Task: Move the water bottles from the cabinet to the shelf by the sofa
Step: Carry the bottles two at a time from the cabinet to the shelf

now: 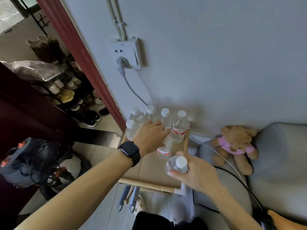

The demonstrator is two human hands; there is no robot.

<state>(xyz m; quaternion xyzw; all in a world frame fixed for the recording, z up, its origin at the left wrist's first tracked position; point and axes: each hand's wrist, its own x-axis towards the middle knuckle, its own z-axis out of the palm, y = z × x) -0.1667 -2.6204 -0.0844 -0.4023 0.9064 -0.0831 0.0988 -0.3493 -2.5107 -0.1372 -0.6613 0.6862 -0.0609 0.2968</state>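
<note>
Right hand [194, 175] is nearest me, its fingers curled round the neck and shoulder of a capped water bottle [177, 165] over the front part of the shelf [149, 184]. I cannot tell whether the base is down yet. Just beyond, my left hand [150, 135] grips the top of a second bottle [163, 149] that stands or hangs upright near the middle of the shelf top. Behind it, five more bottles [180, 127] stand crowded together against the wall, all with white caps on and clear water nearly to the neck.

My worry is the crowding. The left knuckles are touching or nearly touching the back group, so a careless release could topple one and take its neighbours with it. The rightmost bottle stands just beside the side rail, and a knock could send it toward the sofa [282, 146] and the teddy bear [235, 145]. Full bottles are top-heavy when held by the neck, so I'd lower them straight.
</note>
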